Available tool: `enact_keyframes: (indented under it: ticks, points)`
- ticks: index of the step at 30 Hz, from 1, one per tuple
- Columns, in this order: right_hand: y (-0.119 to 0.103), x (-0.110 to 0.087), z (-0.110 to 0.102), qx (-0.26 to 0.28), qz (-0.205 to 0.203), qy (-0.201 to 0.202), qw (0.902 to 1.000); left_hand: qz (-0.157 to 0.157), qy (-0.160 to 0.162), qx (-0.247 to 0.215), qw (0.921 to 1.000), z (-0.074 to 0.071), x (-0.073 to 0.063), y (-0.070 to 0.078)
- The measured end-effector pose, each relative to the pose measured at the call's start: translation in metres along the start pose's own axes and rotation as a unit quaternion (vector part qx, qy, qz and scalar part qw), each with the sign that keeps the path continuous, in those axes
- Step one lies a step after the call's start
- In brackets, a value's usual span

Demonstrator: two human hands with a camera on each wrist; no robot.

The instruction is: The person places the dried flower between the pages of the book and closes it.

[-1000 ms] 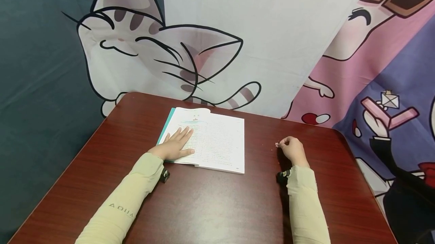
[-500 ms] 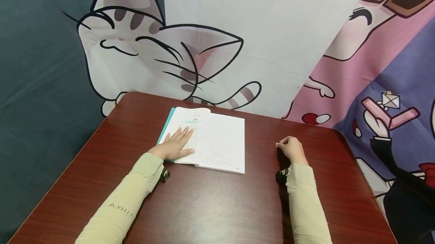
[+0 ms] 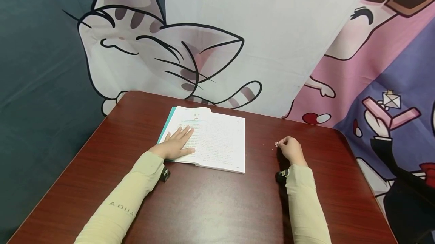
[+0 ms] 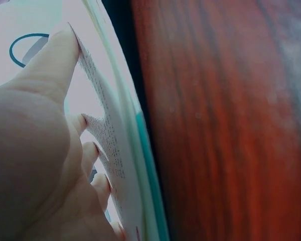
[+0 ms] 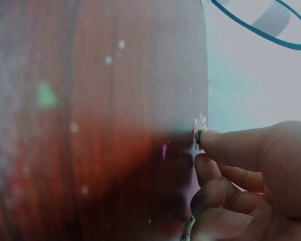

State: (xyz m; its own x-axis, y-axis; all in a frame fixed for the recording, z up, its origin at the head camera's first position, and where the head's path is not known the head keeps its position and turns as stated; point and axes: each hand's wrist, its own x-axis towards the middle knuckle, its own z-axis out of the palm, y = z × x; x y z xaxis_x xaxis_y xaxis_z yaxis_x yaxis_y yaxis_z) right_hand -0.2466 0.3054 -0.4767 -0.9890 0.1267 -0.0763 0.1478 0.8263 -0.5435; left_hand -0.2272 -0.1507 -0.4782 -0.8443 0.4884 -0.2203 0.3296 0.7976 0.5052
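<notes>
An open book (image 3: 221, 142) with printed white pages and a teal cover edge lies on the table. My left hand (image 3: 174, 145) rests spread on its left page, fingers straight, thumb pointing to the right page. The left wrist view shows the fingertips against the printed page (image 4: 103, 120). To the right of the book, my right hand (image 3: 291, 149) pinches a small pale, flower-like piece (image 5: 199, 129) between thumb and curled fingers, low over the table. Below the fingers in the right wrist view, a greenish bit (image 5: 188, 228) shows, partly hidden by the hand.
Tiny pale specks (image 3: 272, 149) lie scattered near the right hand on the brown wooden table (image 3: 217, 206). A blurred green bit (image 5: 46, 95) shows in the right wrist view. Behind the table's far edge hangs a cloth with a printed cartoon cat (image 3: 136, 47).
</notes>
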Motion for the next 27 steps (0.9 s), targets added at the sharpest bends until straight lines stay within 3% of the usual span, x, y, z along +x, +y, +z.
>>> enact_keyframes:
  ticks: [15, 20, 27]
  points:
    - [-0.014, -0.009, 0.005, 0.047, -0.018, 0.068, 0.9964, 0.001, 0.000, -0.001, 1.0000, -0.001, 0.001, 0.001]
    - [-0.024, -0.014, 0.011, 0.105, -0.021, 0.080, 0.9910, 0.000, -0.001, -0.002, 1.0000, -0.002, 0.000, 0.003]
    - [-0.041, -0.021, 0.021, 0.195, -0.039, 0.086, 0.9762, 0.005, 0.000, -0.011, 0.9999, -0.001, 0.000, 0.002]
